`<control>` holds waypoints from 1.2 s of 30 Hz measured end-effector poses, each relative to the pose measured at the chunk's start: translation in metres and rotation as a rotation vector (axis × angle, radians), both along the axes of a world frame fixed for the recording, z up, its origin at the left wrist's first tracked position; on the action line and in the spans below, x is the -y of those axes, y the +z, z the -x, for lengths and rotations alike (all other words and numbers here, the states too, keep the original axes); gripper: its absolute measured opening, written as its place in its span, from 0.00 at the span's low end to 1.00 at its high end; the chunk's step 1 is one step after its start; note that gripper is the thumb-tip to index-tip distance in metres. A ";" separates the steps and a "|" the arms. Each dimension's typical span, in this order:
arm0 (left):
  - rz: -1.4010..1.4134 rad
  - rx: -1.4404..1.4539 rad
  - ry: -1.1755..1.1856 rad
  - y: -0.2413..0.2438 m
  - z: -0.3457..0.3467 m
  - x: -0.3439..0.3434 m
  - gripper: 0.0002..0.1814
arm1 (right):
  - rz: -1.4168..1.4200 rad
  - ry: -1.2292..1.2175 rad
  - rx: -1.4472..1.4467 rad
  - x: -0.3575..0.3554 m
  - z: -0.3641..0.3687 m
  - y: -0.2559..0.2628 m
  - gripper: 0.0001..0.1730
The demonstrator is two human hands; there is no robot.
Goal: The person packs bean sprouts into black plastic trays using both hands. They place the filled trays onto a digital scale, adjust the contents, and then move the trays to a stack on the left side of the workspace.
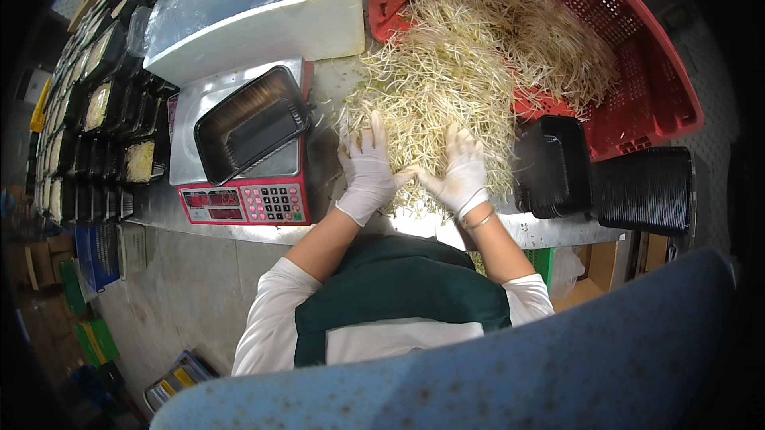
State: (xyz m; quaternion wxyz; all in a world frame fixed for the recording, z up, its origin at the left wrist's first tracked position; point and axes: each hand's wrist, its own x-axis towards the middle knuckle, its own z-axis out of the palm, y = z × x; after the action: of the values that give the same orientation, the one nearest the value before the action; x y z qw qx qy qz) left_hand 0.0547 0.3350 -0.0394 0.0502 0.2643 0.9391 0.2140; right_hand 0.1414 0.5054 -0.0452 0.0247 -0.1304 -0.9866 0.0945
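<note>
Both my hands wear white gloves and rest on a heap of bean sprouts (pixel 442 83) on the metal table. My left hand (pixel 367 170) lies at the heap's left edge, fingers spread and pointing away from me. My right hand (pixel 457 170) lies on the sprouts to its right, also with fingers apart; the two thumbs meet or nearly meet. The heap runs back into a tipped red plastic crate (pixel 645 71). Left of my hands, an empty black plastic tray (pixel 254 125) sits askew on a red digital scale (pixel 245 203).
A white foam box (pixel 257 41) with clear film stands behind the scale. Many sprout-filled black trays (pixel 95 107) are stacked at the left. Right of the heap are a black tray (pixel 556 167) and a nested tray stack (pixel 645 191). The table's edge (pixel 233 237) runs before me.
</note>
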 end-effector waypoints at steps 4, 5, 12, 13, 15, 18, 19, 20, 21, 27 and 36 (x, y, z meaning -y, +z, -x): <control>-0.031 0.139 0.120 -0.009 0.014 0.014 0.60 | -0.066 0.023 0.053 0.011 -0.004 0.002 0.71; -0.151 0.179 0.154 -0.020 0.019 0.021 0.58 | -0.071 -0.008 0.023 0.002 -0.005 -0.001 0.73; -0.834 0.567 0.279 -0.036 0.037 0.051 0.41 | 0.187 -0.050 -0.065 -0.040 0.002 0.004 0.69; -0.788 0.553 0.296 -0.034 0.038 0.054 0.40 | 0.170 -0.069 -0.053 -0.039 0.003 0.003 0.69; -0.503 0.409 0.343 -0.031 0.034 0.055 0.45 | 0.137 -0.104 -0.032 -0.035 0.005 0.001 0.68; -0.359 0.161 0.241 -0.038 0.027 0.050 0.54 | 0.112 -0.050 -0.109 -0.026 0.007 -0.007 0.68; -0.371 0.041 0.161 -0.041 0.021 0.044 0.56 | 0.093 -0.028 -0.138 -0.017 0.009 -0.005 0.68; -0.382 -0.078 0.079 -0.043 0.015 0.039 0.59 | -0.021 -0.010 -0.053 -0.003 0.007 -0.001 0.70; -0.240 -0.045 0.081 -0.037 0.011 0.032 0.59 | -0.055 0.006 0.000 0.009 0.007 0.004 0.71; -0.267 0.354 0.306 -0.020 0.030 0.037 0.51 | -0.061 -0.161 0.182 -0.021 0.014 0.018 0.73; -0.723 0.503 0.313 -0.045 0.036 0.035 0.40 | 0.020 -0.121 0.158 -0.021 0.017 0.010 0.67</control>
State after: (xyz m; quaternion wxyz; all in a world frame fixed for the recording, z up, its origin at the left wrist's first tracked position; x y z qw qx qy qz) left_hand 0.0191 0.3002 -0.0841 0.1483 0.0600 0.7916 0.5898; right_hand 0.1240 0.5260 -0.0350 -0.0489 -0.1973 -0.9748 0.0921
